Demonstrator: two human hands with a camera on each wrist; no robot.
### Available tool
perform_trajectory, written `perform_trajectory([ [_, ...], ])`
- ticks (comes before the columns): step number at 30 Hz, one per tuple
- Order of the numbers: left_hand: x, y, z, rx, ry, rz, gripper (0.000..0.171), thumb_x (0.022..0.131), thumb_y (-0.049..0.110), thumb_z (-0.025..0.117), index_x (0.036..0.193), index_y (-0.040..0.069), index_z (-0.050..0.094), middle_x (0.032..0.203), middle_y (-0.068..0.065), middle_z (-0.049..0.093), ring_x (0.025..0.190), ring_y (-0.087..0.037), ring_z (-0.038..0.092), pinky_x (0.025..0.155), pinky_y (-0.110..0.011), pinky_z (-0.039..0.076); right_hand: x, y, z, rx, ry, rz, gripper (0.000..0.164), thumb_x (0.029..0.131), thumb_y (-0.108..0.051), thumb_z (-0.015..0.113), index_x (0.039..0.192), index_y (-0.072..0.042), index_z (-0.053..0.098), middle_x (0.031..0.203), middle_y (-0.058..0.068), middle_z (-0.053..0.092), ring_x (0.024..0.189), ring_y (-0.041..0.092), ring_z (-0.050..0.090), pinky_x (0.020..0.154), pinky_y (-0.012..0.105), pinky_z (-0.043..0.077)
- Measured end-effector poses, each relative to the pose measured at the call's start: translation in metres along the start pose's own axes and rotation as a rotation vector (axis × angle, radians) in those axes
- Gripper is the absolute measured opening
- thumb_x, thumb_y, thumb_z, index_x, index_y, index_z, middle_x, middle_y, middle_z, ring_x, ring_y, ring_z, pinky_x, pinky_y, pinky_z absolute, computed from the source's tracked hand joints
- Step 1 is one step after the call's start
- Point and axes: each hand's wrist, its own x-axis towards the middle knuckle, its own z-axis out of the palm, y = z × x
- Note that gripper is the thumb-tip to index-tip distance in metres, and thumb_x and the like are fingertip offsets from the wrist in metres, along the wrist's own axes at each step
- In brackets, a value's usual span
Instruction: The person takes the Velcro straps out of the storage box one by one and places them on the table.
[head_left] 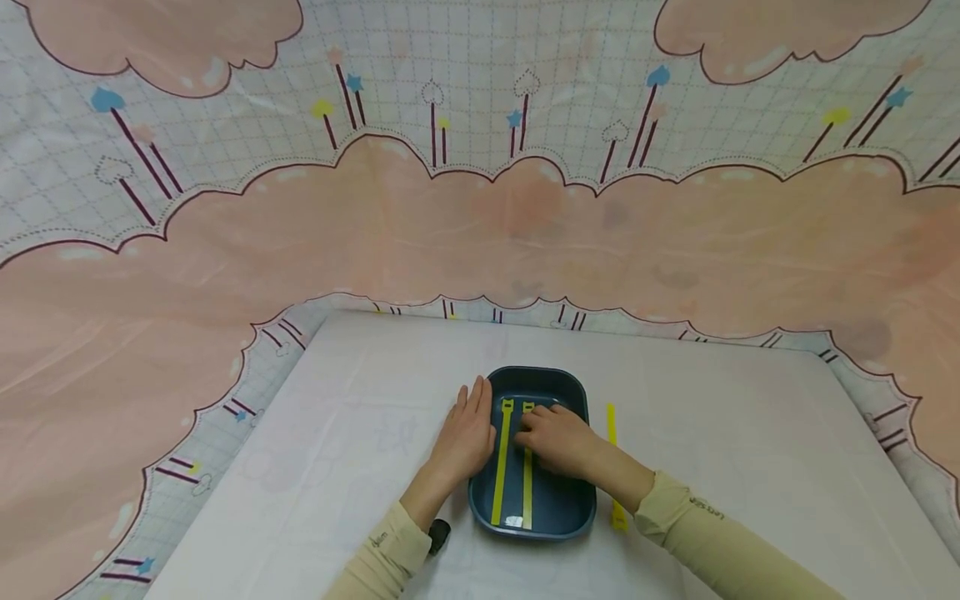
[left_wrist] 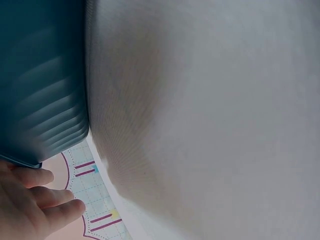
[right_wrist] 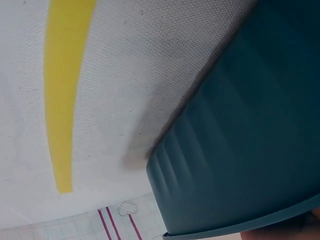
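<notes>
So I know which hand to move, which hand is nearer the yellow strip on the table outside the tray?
Right. The right hand reaches into the tray from beside the yellow strip; the left hand is at the tray's left side, across the tray from it.

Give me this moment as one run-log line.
left hand: at blue tray, left rim | right hand: in tray, at middle yellow strap, grip unclear | left yellow strap: in tray | right yellow strap: outside tray

I see passing room over the bench (head_left: 720,400) beyond the tray (head_left: 566,504); left hand (head_left: 462,433) and right hand (head_left: 557,439) block its sides.
</notes>
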Motion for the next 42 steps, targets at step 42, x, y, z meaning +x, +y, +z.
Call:
perform_trajectory([
  [42, -0.001, 0.000, -0.001, -0.015, -0.001, -0.004, 0.063, 0.098, 0.015, 0.055, 0.150, -0.006, 0.028, 0.157, -0.022, 0.026, 0.142, -0.044, 0.025, 0.110, -0.054, 0.031, -0.008, 0.003, -0.012, -0.083, 0.020, -0.051, 0.016, 0.088, -0.025, 0.073, 0.104, -0.025, 0.077, 0.098, -0.002, 0.067, 0.086, 0.015, 0.056, 0.076, 0.028, 0.049],
])
